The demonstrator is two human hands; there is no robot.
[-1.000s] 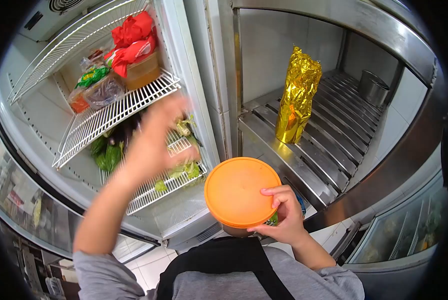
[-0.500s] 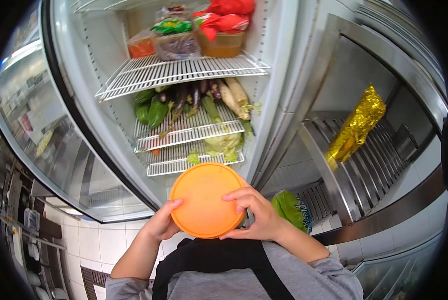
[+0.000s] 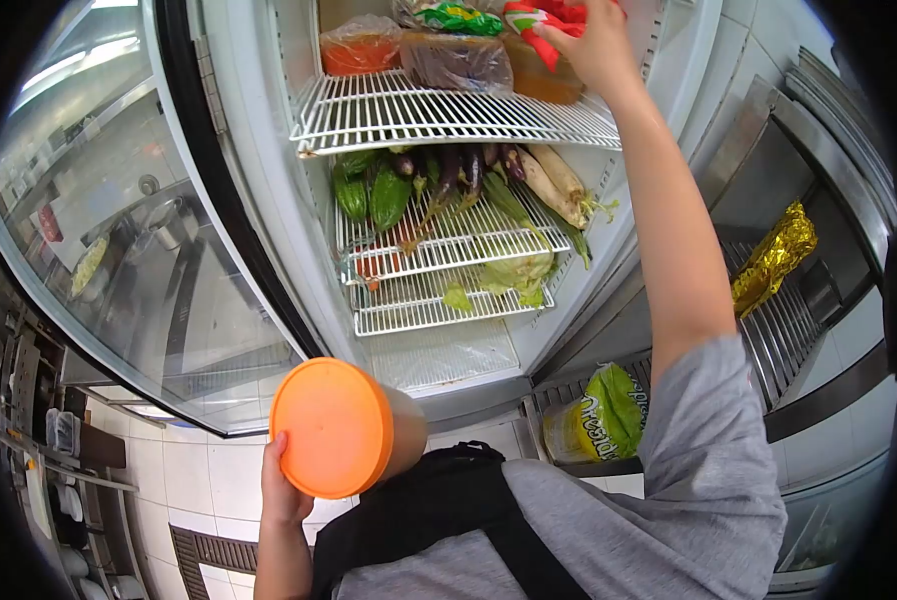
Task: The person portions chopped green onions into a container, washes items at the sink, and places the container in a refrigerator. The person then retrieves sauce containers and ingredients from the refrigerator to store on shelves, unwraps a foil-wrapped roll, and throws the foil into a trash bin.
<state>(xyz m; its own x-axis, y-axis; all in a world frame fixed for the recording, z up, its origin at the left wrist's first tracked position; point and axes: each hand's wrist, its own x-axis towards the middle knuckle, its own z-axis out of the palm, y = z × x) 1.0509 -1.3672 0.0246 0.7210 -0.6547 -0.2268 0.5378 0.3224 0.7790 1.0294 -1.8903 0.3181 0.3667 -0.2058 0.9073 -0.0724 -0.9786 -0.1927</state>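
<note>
My left hand point(image 3: 283, 488) grips a round tub point(image 3: 407, 430) with an orange lid point(image 3: 331, 428), held tilted in front of my body. The thumb presses on the lid's edge; the other fingers are hidden under the tub. My right arm stretches up to the upper fridge shelf point(image 3: 449, 120). There my right hand point(image 3: 601, 48) is closed on a red plastic bag point(image 3: 531, 22) above a brown container point(image 3: 541, 72); most of its fingertips are out of sight. Beside it sit a wrapped dark block point(image 3: 456, 62) and a bagged orange-red container point(image 3: 361, 52).
Cucumbers point(image 3: 391, 197), eggplants and white radishes point(image 3: 554, 185) lie on the middle shelf, cabbage point(image 3: 519, 275) below. The glass door point(image 3: 149, 230) stands open at left. At right are a gold foil-wrapped item point(image 3: 777, 262) on a metal rack and a green bag point(image 3: 609, 415).
My right hand has left the tub and reached up to the red bag. The tub has moved left and tilted in my left hand. My view has shifted closer to the fridge.
</note>
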